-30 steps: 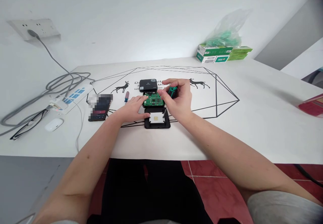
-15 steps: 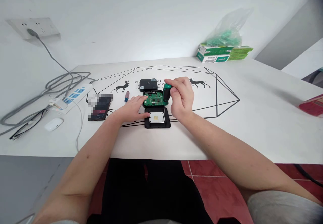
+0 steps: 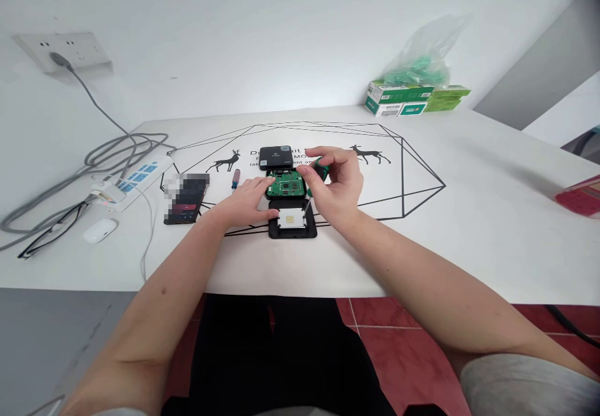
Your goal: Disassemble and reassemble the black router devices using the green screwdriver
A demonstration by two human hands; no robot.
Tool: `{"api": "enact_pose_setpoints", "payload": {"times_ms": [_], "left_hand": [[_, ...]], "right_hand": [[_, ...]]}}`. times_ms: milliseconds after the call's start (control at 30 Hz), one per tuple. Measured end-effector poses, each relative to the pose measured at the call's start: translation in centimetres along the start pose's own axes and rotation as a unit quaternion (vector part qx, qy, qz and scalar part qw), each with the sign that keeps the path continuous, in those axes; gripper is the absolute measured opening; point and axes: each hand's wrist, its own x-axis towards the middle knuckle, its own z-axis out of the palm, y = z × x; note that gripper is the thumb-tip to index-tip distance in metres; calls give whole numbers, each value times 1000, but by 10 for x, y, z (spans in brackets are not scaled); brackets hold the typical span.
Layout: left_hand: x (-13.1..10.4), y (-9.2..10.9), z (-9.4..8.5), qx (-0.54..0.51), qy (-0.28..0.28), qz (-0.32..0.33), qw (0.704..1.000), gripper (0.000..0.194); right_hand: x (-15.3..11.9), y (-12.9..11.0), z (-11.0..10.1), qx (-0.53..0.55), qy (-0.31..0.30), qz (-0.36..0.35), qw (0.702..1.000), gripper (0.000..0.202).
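My right hand (image 3: pixel 338 185) grips a screwdriver (image 3: pixel 320 171) with a green and black handle, partly hidden by the fingers. Its shaft slants down to the right edge of a silver metal plate (image 3: pixel 291 218) in a square black plastic base (image 3: pixel 293 235). My left hand (image 3: pixel 246 202) lies with fingers apart, the thumb at the base's left edge and the fingertips at the left side of a green circuit board (image 3: pixel 285 186). That board sits in a black housing just beyond the base. Behind it lies a black box lid (image 3: pixel 275 157).
A small screwdriver (image 3: pixel 235 178) and a phone (image 3: pixel 186 198) lie left of my left hand. Farther left are a power strip (image 3: pixel 140 182), grey cables (image 3: pixel 60 188), a white mouse-like case (image 3: pixel 100 230) and glasses (image 3: pixel 52 231). Green boxes (image 3: pixel 405 94) under a plastic bag (image 3: pixel 424 54) stand back right.
The screwdriver handle has tipped to the right, and my right fingers have shifted and loosened around it. Its tip stays near the plate's right edge. My left hand has not moved.
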Motion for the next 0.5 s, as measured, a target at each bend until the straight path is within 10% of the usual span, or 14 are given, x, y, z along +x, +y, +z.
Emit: {"api": "enact_pose_setpoints", "payload": {"times_ms": [500], "left_hand": [[0,-2,1,-6,-4,-1,1000,95]], "right_hand": [[5,1,-8,-67,-16,-54,996,46]]}}
